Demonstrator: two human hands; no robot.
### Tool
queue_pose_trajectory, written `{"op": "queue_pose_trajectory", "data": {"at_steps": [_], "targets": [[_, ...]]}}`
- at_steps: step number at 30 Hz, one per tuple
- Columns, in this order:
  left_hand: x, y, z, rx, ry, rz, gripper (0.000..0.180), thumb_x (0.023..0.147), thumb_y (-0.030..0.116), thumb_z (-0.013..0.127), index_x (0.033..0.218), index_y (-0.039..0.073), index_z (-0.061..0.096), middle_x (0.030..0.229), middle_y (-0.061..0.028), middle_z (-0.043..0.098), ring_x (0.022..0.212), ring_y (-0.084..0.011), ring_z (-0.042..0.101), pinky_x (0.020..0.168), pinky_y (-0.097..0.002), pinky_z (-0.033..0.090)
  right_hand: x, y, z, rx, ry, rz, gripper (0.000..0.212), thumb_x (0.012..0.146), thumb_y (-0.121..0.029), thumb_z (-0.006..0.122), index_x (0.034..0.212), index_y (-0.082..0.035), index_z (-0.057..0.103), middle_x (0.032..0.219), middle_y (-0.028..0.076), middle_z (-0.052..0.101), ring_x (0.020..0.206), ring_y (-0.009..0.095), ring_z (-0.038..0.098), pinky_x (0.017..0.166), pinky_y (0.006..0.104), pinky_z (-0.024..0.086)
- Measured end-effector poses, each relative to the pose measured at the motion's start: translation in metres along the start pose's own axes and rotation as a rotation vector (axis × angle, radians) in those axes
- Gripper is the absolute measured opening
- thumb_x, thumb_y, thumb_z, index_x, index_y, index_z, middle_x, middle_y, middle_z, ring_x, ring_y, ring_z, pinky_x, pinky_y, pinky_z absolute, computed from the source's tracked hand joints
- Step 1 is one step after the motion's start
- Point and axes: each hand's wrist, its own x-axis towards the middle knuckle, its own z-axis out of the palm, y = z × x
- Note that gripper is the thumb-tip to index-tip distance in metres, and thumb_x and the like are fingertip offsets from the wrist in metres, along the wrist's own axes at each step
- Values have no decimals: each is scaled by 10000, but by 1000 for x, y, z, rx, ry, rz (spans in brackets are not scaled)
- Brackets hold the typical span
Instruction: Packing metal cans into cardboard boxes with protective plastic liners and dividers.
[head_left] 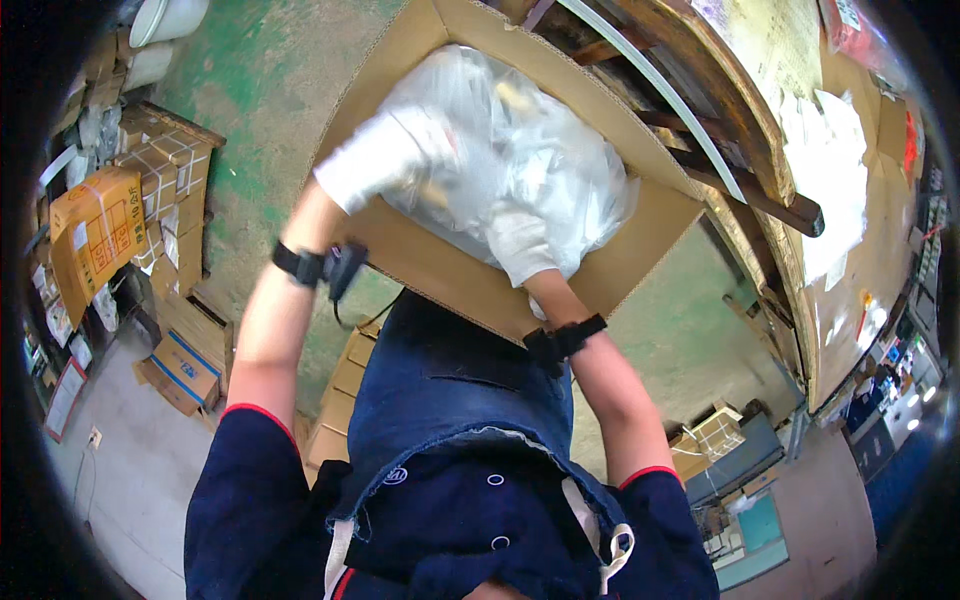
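A large open cardboard box stands in front of me, filled with clear plastic bags. Small yellowish things show faintly through the plastic. My left hand, in a white work glove, is over the bags at the box's left side; motion smears its fingers. Down inside the near part of the box is my right hand, also gloved in white. It touches the plastic, and its fingers are hidden among the folds. Black straps circle both wrists, and the left one carries a small black device.
To the right runs a wooden workbench with a rough edge, a metal bar and white sheets on top. Strapped cartons are stacked at the left, with a smaller carton nearer. Another carton is beside my legs.
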Motion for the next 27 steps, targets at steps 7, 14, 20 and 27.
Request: {"op": "queue_pose_trajectory", "data": {"at_steps": [7, 14, 20, 27], "targets": [[-33, -83, 136, 817, -438, -175, 282, 830, 182, 526, 1041, 47, 655, 957, -199, 667, 943, -381, 640, 905, -497, 459, 11, 0, -1, 27, -333, 206, 397, 835, -434, 515, 879, -87, 704, 872, 174, 672, 823, 295, 658, 769, 449, 497], [20, 7, 79, 738, -263, -466, 382, 875, 220, 482, 1220, 78, 566, 1080, -238, 635, 980, -402, 627, 867, -498, 477, -47, 0, -89, -150, 185, 424, 528, 842, -380, 512, 1326, -170, 514, 1123, 196, 608, 1011, 376, 566, 892, 464, 426], [11, -58, 124, 726, -816, -612, 774, 857, 360, 589, 1488, 155, 191, 1445, -218, 360, 1273, -371, 439, 1065, -449, 339, -36, 11, 59, -56, -301, 364, 589, 855, -245, 465, 1420, -101, 388, 1491, 243, 252, 1402, 432, 142, 1153, 471, 130], [-11, -25, 107, 685, -926, -567, 894, 702, 509, 697, 1438, 145, 345, 1467, -171, 344, 1356, -388, 291, 1099, -496, 266, -47, -9, 24, 273, -760, 166, 578, 901, -454, 378, 1257, -38, 561, 1320, 182, 527, 1202, 331, 513, 1048, 409, 352]]}}
